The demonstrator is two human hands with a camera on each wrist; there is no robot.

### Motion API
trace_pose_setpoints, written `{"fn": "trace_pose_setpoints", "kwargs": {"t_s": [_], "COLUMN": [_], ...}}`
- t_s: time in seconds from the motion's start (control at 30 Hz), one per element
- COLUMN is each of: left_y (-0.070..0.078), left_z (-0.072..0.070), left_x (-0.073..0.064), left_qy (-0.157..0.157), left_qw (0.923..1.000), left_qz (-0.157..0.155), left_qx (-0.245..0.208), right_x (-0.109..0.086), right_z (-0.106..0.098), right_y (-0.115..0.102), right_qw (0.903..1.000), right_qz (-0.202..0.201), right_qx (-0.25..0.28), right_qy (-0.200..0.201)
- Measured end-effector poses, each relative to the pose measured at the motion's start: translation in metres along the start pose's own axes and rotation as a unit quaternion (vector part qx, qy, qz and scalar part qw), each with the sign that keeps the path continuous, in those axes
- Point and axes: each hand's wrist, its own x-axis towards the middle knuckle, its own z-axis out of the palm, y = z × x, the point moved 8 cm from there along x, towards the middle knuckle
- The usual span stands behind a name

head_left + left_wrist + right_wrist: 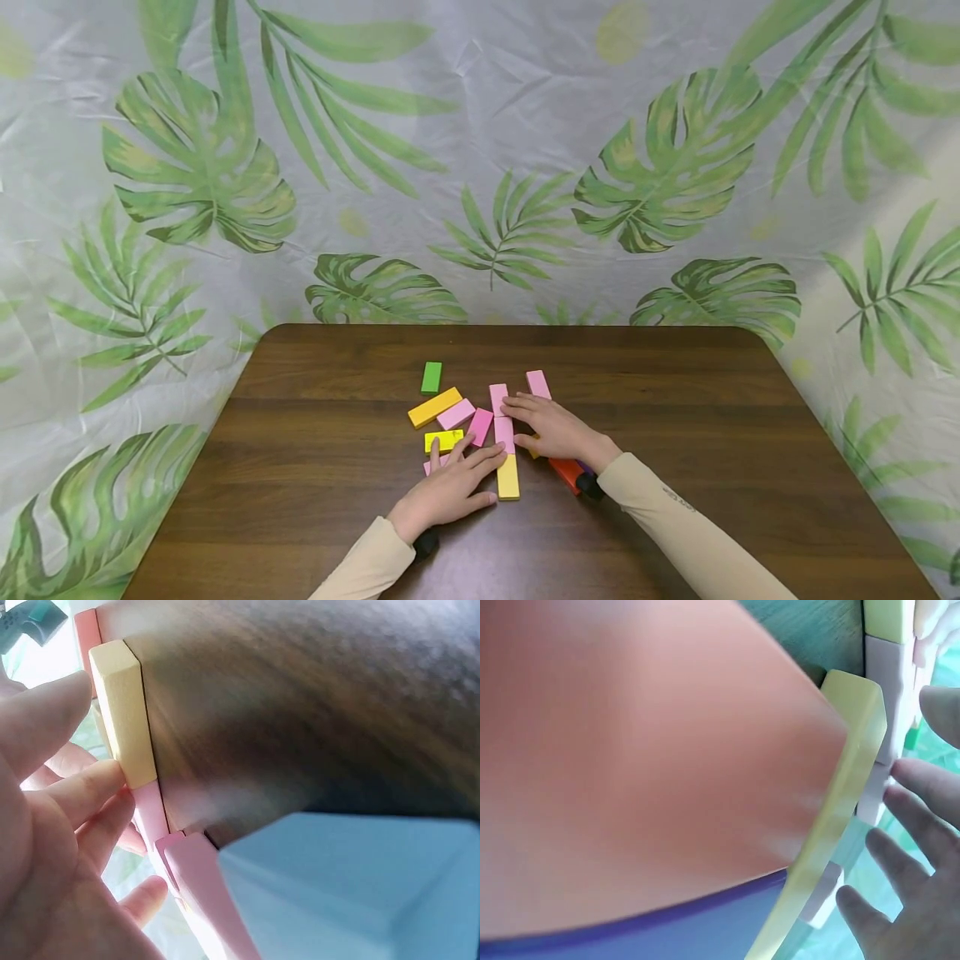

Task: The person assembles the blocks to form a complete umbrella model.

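Note:
Three blocks lie end to end in a column in the head view: a pale yellow block (508, 479) nearest, a pink block (504, 435) in the middle and another pink block (498, 398) farthest. My left hand (448, 490) is left of the column, its fingers fairly straight, with fingertips right at the joint of the pale yellow and middle pink blocks. From the right side, my right hand (557, 428) reaches with extended fingers, its fingertips at the two pink blocks. In the right wrist view those fingertips (907, 769) meet the pink blocks' joint.
Left of the column lie a green block (431, 377), an orange block (435, 407), a yellow block (444, 441) and several pink ones. By my right wrist are a red block (566, 475) and a partly hidden purple one. A blue block (345, 892) fills the left wrist view's foreground.

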Motion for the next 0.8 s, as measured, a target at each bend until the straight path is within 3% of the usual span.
{"fn": "trace_pose_setpoints", "kwargs": {"t_s": [0.8], "left_y": [-0.0005], "left_z": [-0.0005], "left_x": [0.0003], "left_qy": [-0.01], "left_qw": [0.9999], "left_qz": [-0.004], "left_qx": [-0.004], "right_x": [-0.0045], "right_z": [-0.0012], "right_y": [-0.001], "right_qw": [0.9999], "right_qz": [0.001], "right_qx": [0.007], "right_qy": [0.01]}}
